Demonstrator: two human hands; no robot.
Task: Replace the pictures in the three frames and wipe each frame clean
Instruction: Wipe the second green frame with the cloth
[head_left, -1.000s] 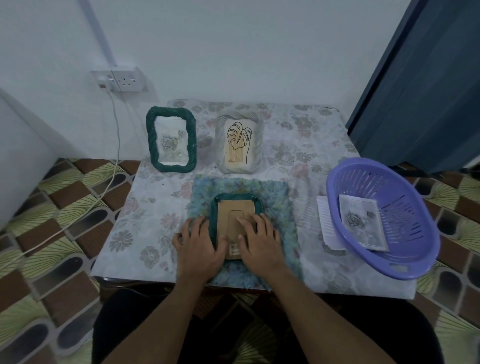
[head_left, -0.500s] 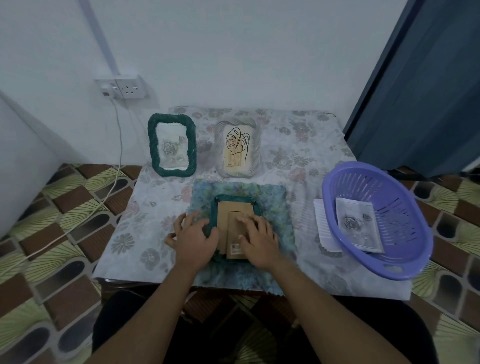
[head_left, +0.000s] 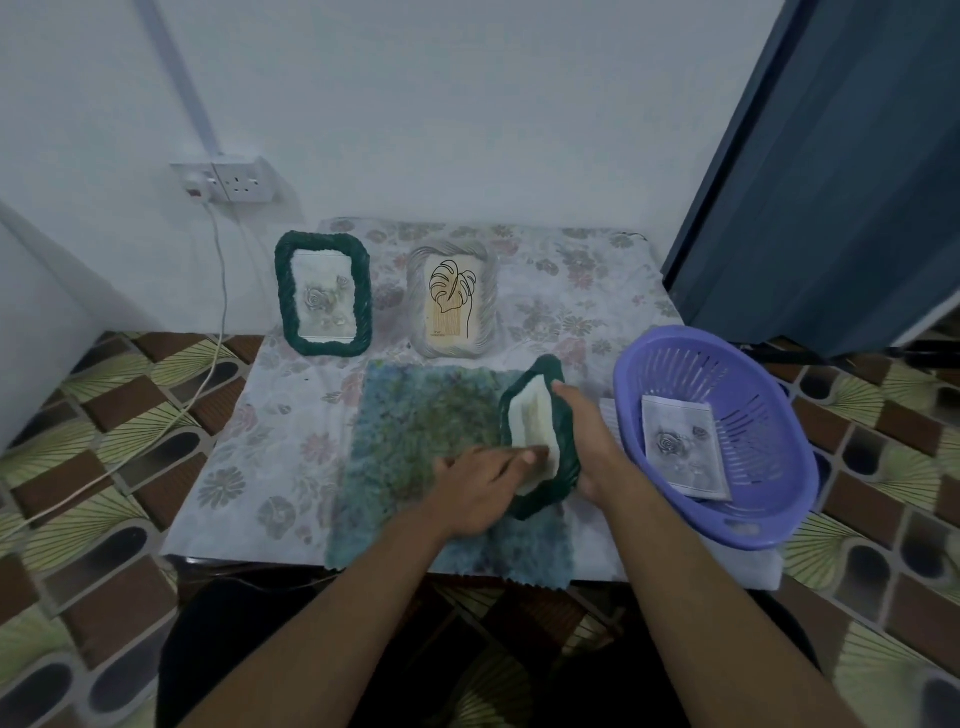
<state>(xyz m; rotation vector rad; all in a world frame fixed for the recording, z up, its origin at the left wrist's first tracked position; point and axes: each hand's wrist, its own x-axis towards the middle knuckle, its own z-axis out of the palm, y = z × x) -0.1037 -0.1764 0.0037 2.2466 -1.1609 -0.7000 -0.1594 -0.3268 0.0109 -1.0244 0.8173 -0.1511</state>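
In the upper left of the picture a wall socket (head_left: 236, 181) sits on the white wall, and a white cable (head_left: 222, 291) hangs down from it to the tiled floor. On the table (head_left: 270, 441), which has a flowered cover, a dark green frame (head_left: 284, 301) stands at the back left with a rose picture inside. Just beside it, to the right, stands a grey frame (head_left: 415, 306) with a leaf drawing. In front of them lies a blue-green cloth (head_left: 415, 415). The left hand (head_left: 478, 491) is above this cloth. Its fingers are almost straight and touch the lower end of a pale sheet (head_left: 530, 415); whether they pinch it I cannot tell. The sheet lies in a second green frame (head_left: 563, 441), tilted up on its edge over the right part of the cloth. The right hand (head_left: 592, 441) grips this frame from its right side. At the right stands a purple basket (head_left: 769, 499) with a rose print (head_left: 680, 447) inside.
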